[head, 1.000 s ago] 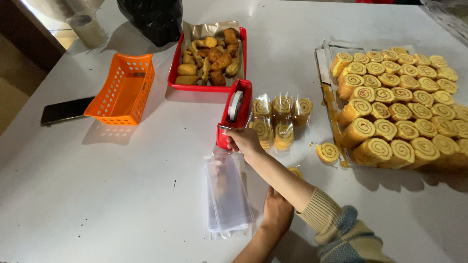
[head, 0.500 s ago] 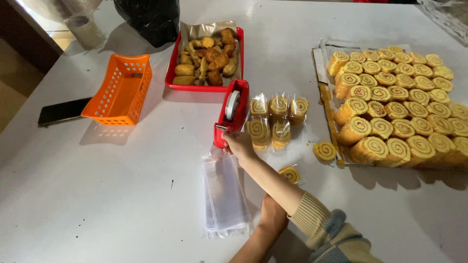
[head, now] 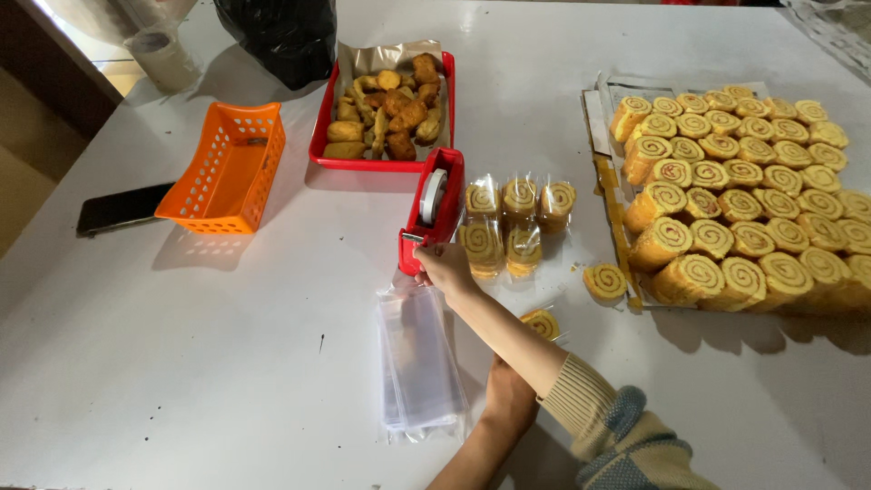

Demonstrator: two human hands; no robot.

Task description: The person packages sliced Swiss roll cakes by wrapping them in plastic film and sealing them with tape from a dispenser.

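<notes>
Head view, looking down on a white table (head: 181, 363). Right hand (head: 446, 268) stretched forward across the body to the near end of a red tape dispenser (head: 434, 210) holding a white roll of tape; fingers pinched together at the dispenser's cutting end, whether on a strip of tape cannot be told. Left hand (head: 510, 397) lower down, mostly hidden under the right forearm, resting on the table just beside a flat stack of clear plastic bags (head: 419, 363); how far open cannot be told. A bagged yellow swirl-roll slice (head: 543, 322) lying just beyond the left hand, partly covered by the forearm.

Right of the dispenser, touching it, a cluster of small clear bags with roll slices inside (head: 515, 216), in two short rows. One bare roll slice (head: 605, 280) lying loose on the table near a paper-lined tray (head: 601, 100) packed with rows of yellow swirl-roll slices (head: 744, 195).

Behind the dispenser, a red rectangular plastic tray (head: 319, 150) lined with paper and filled with browned fried pieces (head: 390, 113). Left of it, an orange perforated plastic basket (head: 222, 168), nothing visible inside. A dark phone (head: 118, 207) lying flat by the basket. A black plastic bag (head: 286, 36) and a roll of clear tape (head: 161, 54) at the far edge.
</notes>
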